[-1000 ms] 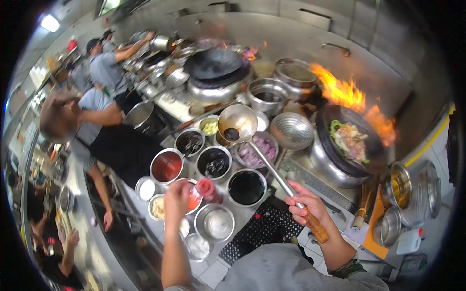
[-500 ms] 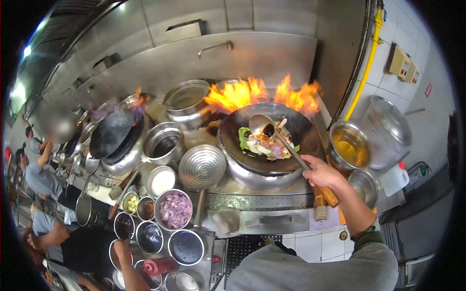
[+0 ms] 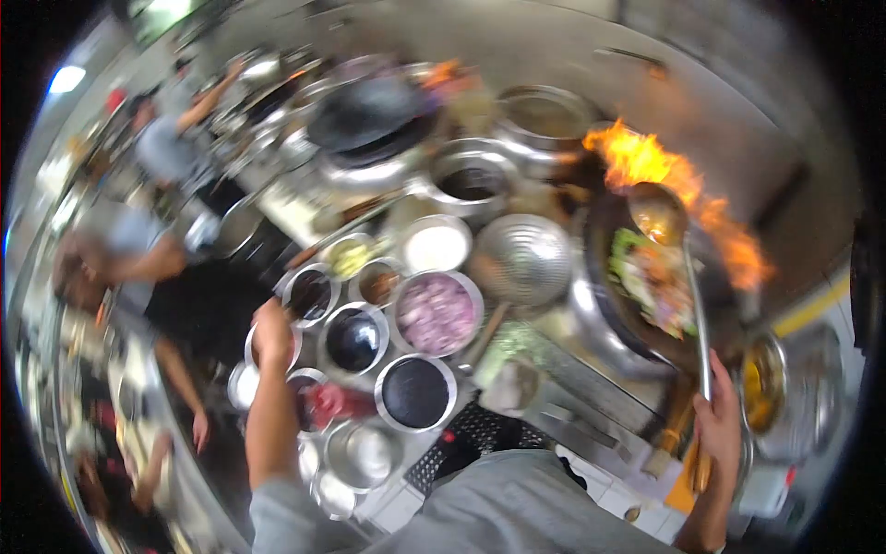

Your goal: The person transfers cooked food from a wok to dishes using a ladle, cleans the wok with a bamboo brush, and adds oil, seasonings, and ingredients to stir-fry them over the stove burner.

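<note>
My right hand [image 3: 718,423] is wrapped round the long handle of a ladle [image 3: 698,314]. The ladle's bowl, with brown liquid in it, hangs over the far part of a wok [image 3: 614,226]. Leafy greens and mixed pieces of food [image 3: 657,294] lie in that wok, and tall flames [image 3: 664,166] rise behind it. Over on the left, my left hand [image 3: 271,332] reaches down over a metal container [image 3: 295,349], its fingers blurred and partly hidden. Close by are bowls of dark sauce [image 3: 354,339] and a red squeeze bottle [image 3: 337,404].
Chopped purple onion [image 3: 437,314] fills a bowl beside a perforated strainer [image 3: 523,260]. A white-filled pot [image 3: 437,247] stands behind. Another wok [image 3: 365,115] sits at the far left burner. Co-workers [image 3: 171,148] stand along the left. A pot of yellow liquid [image 3: 764,383] is at right.
The view has swung left, with blur. My left hand has moved to a container nearer the bowls' left edge. The ladle stays over the wok, its bowl now nearer the flames.
</note>
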### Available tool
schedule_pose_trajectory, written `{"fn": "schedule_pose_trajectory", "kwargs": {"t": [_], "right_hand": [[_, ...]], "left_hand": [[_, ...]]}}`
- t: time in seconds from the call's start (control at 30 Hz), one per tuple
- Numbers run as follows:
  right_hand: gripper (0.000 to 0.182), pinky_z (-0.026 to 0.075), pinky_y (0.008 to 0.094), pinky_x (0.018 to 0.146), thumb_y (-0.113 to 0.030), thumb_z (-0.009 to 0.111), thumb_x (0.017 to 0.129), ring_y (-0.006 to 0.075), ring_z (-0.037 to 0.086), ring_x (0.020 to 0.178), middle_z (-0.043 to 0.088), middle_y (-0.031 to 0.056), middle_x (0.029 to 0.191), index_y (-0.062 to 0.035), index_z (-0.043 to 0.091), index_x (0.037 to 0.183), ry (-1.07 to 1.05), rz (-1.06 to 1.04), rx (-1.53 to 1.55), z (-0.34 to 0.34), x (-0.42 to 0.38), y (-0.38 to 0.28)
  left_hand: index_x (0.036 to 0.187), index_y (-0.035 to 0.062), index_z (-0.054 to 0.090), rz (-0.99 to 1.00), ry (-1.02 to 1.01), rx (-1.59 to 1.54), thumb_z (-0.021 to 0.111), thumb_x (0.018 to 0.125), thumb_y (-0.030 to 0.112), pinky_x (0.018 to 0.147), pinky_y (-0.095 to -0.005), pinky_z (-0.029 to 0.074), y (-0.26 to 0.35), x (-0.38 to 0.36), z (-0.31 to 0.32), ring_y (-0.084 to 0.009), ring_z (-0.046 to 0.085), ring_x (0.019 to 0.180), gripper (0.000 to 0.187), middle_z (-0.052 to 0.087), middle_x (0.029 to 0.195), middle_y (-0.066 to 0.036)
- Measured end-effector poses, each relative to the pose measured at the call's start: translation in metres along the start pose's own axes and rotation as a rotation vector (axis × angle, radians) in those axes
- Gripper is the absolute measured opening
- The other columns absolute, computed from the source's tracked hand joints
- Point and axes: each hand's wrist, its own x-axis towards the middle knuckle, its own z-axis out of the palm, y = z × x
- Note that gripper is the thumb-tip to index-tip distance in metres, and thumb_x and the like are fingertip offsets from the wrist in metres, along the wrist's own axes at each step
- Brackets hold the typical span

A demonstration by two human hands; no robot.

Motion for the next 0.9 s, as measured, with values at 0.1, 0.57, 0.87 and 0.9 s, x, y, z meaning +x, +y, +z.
{"fn": "schedule_pose_trajectory", "kwargs": {"t": [0.1,0.57,0.87,0.9], "right_hand": [[0.066,0.034,0.0159,0.034,0.003,0.048,0.079,0.0026,0.041,0.042,0.055,0.0019,0.078,-0.0053,0.032,0.142,-0.231,0.005,0.378,0.042,0.012,-0.024],[0.060,0.042,0.0266,0.043,-0.002,0.051,0.085,0.0116,0.050,0.047,0.054,0.0062,0.071,-0.0008,0.030,0.141,-1.057,-0.169,0.177,0.358,0.031,-0.131],[0.061,0.046,0.0308,0.045,-0.007,0.053,0.082,0.0145,0.052,0.048,0.055,0.0076,0.069,0.0007,0.032,0.139,-1.010,-0.196,0.003,0.400,0.015,-0.140],[0.060,0.045,0.0299,0.043,-0.006,0.053,0.082,0.0133,0.051,0.048,0.054,0.0069,0.071,-0.0002,0.032,0.138,-1.077,-0.009,0.168,0.395,0.011,-0.144]], "left_hand": [[0.073,-0.0027,0.067,0.130,-0.137,0.330,0.052,0.082,0.020,0.072,-0.0445,0.053,-0.020,0.011,0.012,-0.0372,0.066,0.078,0.029,0.065,0.082,-0.026],[0.095,0.0071,0.057,-0.656,-0.427,-1.072,0.052,0.094,0.024,0.052,-0.0252,0.048,-0.105,-0.042,0.029,-0.0126,0.062,0.062,0.017,0.065,0.079,-0.004],[0.090,0.0063,0.059,-0.574,-0.411,-1.074,0.054,0.094,0.027,0.052,-0.0248,0.047,-0.106,-0.041,0.025,-0.0117,0.061,0.060,0.022,0.064,0.076,-0.004],[0.090,0.0057,0.060,-0.539,-0.400,-1.061,0.054,0.094,0.029,0.053,-0.0251,0.047,-0.108,-0.039,0.027,-0.0123,0.061,0.060,0.024,0.064,0.076,-0.004]]}}
